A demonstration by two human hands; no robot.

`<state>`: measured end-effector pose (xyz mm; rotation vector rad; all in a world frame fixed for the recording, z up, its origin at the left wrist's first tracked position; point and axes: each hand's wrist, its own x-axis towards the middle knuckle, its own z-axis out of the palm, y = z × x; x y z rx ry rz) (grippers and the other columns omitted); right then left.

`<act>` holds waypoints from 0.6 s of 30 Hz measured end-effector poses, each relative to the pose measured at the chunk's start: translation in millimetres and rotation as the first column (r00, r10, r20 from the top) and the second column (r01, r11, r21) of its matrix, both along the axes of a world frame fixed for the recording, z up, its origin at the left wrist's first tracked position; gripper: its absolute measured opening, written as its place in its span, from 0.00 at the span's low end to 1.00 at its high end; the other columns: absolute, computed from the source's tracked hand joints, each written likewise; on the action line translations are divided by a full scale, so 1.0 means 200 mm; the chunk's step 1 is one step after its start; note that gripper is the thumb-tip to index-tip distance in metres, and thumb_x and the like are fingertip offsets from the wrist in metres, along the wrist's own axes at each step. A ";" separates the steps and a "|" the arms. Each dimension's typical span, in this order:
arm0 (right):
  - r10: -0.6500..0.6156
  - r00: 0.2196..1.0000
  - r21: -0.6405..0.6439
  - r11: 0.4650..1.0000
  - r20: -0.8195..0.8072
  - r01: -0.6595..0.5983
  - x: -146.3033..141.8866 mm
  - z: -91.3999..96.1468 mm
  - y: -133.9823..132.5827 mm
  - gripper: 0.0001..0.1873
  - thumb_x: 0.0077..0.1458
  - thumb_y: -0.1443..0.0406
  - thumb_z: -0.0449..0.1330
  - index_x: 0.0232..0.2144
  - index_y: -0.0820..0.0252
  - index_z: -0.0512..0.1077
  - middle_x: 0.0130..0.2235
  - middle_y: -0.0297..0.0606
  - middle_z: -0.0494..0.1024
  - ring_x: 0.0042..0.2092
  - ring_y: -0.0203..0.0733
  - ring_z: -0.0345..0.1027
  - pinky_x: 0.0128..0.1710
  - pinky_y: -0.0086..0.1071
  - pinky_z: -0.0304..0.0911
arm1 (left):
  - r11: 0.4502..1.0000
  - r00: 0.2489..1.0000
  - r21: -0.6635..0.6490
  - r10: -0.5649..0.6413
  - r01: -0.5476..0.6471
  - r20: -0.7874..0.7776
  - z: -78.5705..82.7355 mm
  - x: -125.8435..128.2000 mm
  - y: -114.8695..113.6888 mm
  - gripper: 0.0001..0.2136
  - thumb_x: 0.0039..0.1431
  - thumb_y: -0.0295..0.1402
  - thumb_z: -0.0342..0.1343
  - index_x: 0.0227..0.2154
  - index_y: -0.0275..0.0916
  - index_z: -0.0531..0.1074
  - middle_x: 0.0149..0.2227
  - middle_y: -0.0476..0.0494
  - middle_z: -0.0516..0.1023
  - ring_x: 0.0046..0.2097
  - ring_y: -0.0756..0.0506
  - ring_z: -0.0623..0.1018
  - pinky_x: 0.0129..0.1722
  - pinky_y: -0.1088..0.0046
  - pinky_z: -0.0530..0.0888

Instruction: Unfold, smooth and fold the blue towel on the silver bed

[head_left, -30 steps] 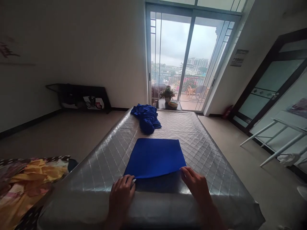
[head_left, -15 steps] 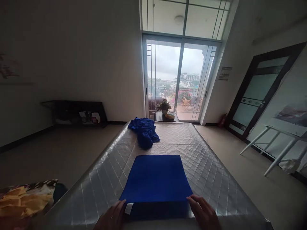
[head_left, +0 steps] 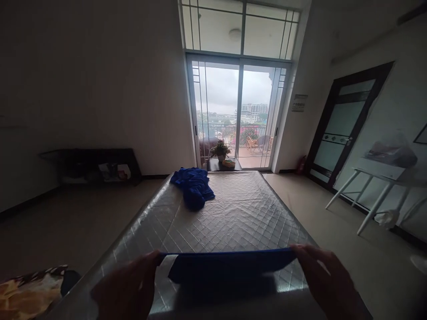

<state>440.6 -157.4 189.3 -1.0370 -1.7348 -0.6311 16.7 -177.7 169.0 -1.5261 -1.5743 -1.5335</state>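
Note:
A folded blue cloth hangs level just above the near end of a silver quilted mattress. My left hand is closed on its left end, beside a white label. My right hand is closed on its right end. The cloth is seen almost edge-on, stretched between both hands. A second blue cloth lies crumpled near the mattress's far left corner.
A small dark table with a potted plant stands beyond the mattress, before glass sliding doors. A low dark shelf runs along the left wall. A white-legged table stands at right. Yellow patterned fabric lies at lower left.
The folded blue cloth lay flat on the mattress with my hands at its near corners; both hands have lifted it off the surface. The camera has tilted upward.

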 end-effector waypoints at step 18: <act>0.037 0.999 -0.401 0.915 -0.020 -0.042 0.12 0.32 1.29 0.14 0.66 0.60 0.55 0.42 0.53 0.81 0.44 0.40 0.81 0.43 0.46 0.76 0.45 0.39 0.71 | 0.807 0.832 -0.452 -0.512 0.380 -0.215 0.45 0.12 1.35 0.15 0.67 0.40 0.52 0.38 0.39 0.81 0.40 0.43 0.85 0.42 0.44 0.83 0.45 0.65 0.78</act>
